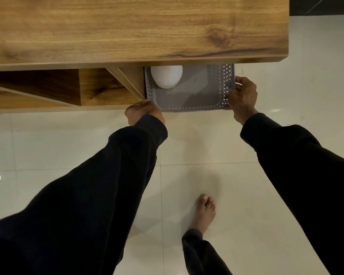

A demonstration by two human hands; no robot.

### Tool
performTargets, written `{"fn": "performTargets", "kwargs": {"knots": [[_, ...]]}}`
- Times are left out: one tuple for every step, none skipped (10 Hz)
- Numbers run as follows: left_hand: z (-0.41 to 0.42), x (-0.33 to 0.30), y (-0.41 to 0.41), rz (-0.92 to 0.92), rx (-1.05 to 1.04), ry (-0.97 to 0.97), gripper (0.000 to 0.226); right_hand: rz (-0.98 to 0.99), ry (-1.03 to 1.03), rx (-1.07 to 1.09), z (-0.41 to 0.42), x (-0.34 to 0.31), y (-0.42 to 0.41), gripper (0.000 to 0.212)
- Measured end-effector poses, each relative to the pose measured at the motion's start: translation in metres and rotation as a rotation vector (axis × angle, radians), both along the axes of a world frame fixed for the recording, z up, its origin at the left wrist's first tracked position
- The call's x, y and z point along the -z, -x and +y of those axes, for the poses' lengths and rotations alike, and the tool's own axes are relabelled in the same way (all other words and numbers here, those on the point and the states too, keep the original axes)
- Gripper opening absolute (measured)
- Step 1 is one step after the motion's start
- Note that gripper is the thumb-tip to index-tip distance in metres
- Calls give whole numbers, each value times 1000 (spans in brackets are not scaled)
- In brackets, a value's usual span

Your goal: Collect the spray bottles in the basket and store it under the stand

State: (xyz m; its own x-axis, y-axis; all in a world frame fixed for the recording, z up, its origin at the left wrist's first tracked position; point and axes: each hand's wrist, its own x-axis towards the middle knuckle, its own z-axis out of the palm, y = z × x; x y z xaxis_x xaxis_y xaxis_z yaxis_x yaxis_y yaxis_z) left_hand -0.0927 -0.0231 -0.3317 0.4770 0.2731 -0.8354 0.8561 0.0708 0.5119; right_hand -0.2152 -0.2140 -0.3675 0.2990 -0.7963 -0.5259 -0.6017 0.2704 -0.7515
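A grey perforated basket (224,87) sits on the floor, partly under the wooden stand (137,30), its far half hidden by the stand's top. Inside it I see the rounded base of a white bottle (166,76) lying at the left; its upper part is hidden. My left hand (144,114) grips the basket's near left corner. My right hand (242,96) grips the basket's right rim. Both arms wear dark sleeves.
The stand has open wooden compartments (72,86) to the left of the basket, with an angled divider touching the basket's left side. Glossy cream floor tiles (197,139) lie below. My bare right foot (205,211) stands on the tiles near the bottom.
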Motion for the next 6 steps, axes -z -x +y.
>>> {"fn": "performTargets", "kwargs": {"knots": [[2,3,-1,7,-148,121,18,-2,1,-20,4,5,1,40],[2,5,1,-9,-95,76,19,0,16,-26,5,5,1,40],[3,4,2,-51,-42,40,19,-22,17,-42,6,5,3,39],[6,9,4,-71,74,-41,19,-14,13,-85,4,5,7,40],[9,12,11,-114,213,-129,22,67,55,-213,5,2,8,49],[11,5,15,-194,334,-221,31,266,210,-370,13,-8,5,65]]}}
